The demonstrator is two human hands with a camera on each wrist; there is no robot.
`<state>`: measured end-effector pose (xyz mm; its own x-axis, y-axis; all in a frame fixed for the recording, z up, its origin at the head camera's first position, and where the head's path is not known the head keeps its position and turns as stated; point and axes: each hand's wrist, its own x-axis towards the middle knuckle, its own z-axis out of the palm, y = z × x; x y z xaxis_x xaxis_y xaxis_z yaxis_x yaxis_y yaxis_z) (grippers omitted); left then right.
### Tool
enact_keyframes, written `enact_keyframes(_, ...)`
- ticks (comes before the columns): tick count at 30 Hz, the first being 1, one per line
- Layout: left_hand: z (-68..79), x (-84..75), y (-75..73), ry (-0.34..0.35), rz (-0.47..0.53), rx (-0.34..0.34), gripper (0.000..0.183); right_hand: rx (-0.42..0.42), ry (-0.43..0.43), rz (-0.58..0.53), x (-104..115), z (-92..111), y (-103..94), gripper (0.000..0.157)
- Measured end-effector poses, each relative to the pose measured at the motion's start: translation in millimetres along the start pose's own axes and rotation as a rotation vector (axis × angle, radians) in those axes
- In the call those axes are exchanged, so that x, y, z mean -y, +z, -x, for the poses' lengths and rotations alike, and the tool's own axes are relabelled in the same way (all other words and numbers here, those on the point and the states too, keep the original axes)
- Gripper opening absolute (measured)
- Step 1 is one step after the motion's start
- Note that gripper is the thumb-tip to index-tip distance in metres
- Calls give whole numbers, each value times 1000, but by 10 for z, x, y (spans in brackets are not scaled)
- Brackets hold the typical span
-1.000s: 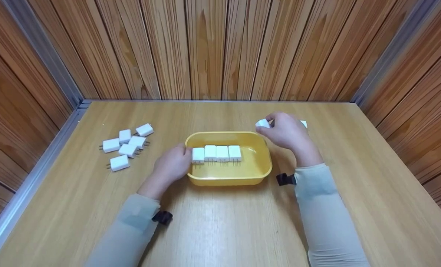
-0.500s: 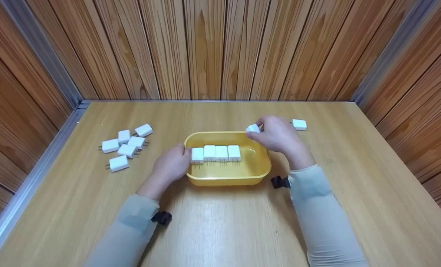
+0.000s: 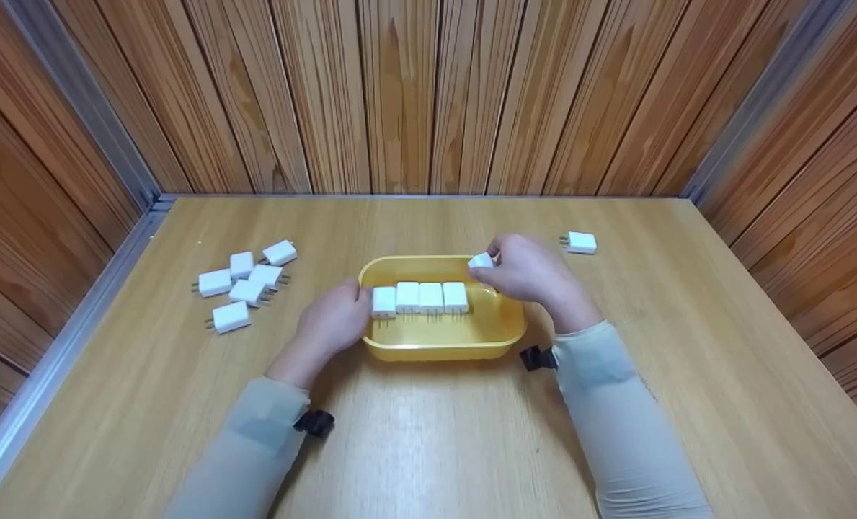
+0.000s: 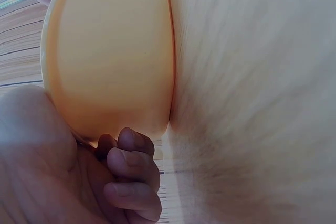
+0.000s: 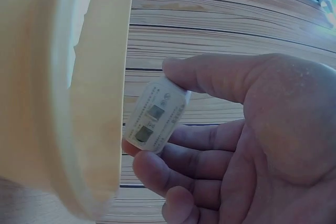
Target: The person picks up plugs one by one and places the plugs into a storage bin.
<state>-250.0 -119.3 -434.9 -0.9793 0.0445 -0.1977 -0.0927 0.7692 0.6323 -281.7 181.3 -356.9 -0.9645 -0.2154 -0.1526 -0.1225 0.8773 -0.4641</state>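
In the head view my left hand (image 3: 333, 317) holds the left end of a yellow plastic tub (image 3: 442, 353), thumb at the rim. The left wrist view shows its fingers (image 4: 134, 163) curled beside the tub wall (image 4: 110, 51). My right hand (image 3: 533, 270) pinches a white USB wall charger (image 3: 480, 261) over the tub's back right rim. In the right wrist view, two ports show on that charger's face (image 5: 156, 115), between thumb and fingertips. Inside the tub, several white chargers (image 3: 431, 297) stand in a row, prongs toward me.
Several more white chargers (image 3: 248, 292) lie in a loose cluster on the table left of the tub. One charger (image 3: 582, 243) lies alone at the back right. Wood-panelled walls (image 3: 399, 101) enclose the table's back and sides.
My right hand has moved left and toward me with its charger, from beyond the tub's back right corner to over its rim. The lone charger at the back right has come into full sight.
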Motion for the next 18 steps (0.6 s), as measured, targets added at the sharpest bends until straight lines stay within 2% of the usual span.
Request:
enact_keyframes(5, 1, -8, 4, 2, -8, -7, 54, 23, 11, 18, -2, -18, 51, 52)
enact_keyframes(10, -5, -5, 4, 4, -18, -13, 52, -1, -10, 83, -10, -46, 112, 50)
enact_keyframes(14, -5, 3, 6, -7, -4, -3, 52, 17, 6, 88, -7, -74, 165, 55)
enact_keyframes(18, -8, 8, 10, -13, 0, 5, 54, 18, -14, 101, -5, -88, 210, 56)
